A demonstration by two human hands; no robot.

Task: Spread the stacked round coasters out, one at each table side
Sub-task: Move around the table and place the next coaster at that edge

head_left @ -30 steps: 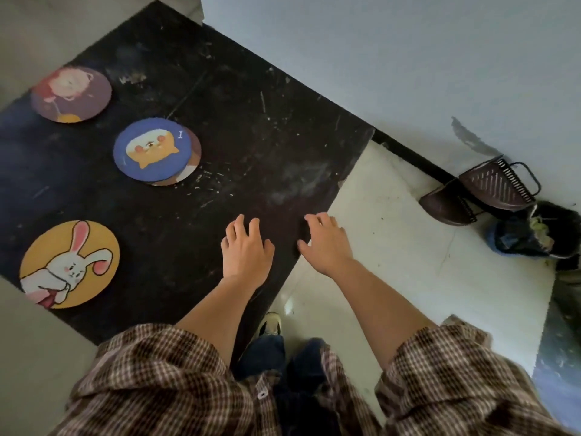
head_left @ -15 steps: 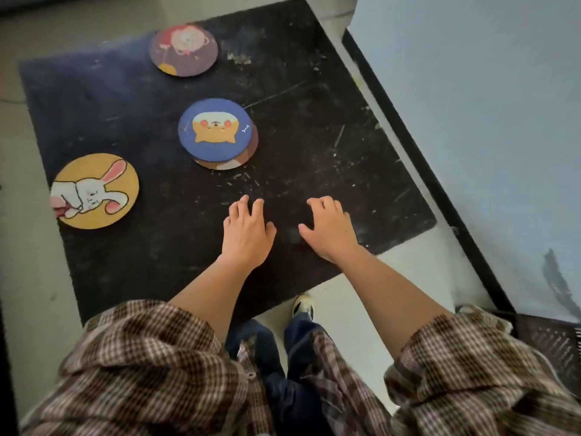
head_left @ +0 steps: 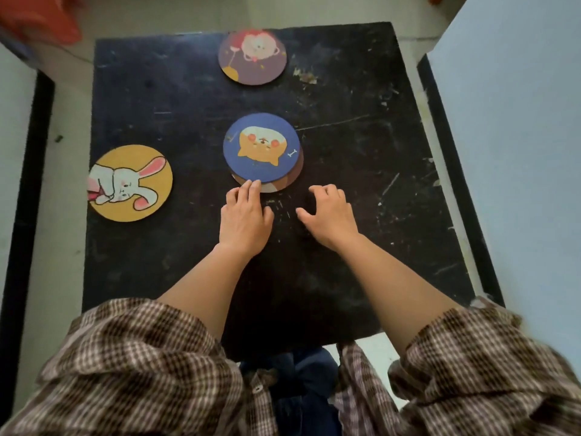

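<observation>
The black, scratched counter [head_left: 361,171] carries four round coasters; two of them are stacked near its middle, the blue coaster [head_left: 261,148] with an orange cartoon animal lying on top of a brown coaster [head_left: 278,185] that peeks out along the near and right edge, slightly offset. The yellow rabbit coaster [head_left: 130,183] lies at the counter's left side, its rim just over the edge; the purple coaster [head_left: 252,56] with a pale round creature lies at the far side, well apart from the stack.

The person's left hand [head_left: 245,215] rests palm down on the counter, its fingertips [head_left: 253,185] touching the near rim of the stack where the blue coaster meets the one beneath; the grip is apart, fingers extended and close together, holding nothing. The right hand [head_left: 330,215] is just beside it, to the right of the stack and apart from it; its fingers are curled loosely downward, thumb spread out to the left, the grip apart and empty. Both forearms are bare, coming out of rolled brown plaid sleeves [head_left: 141,366]; dark blue trousers [head_left: 301,388] show below the counter's near edge.
</observation>
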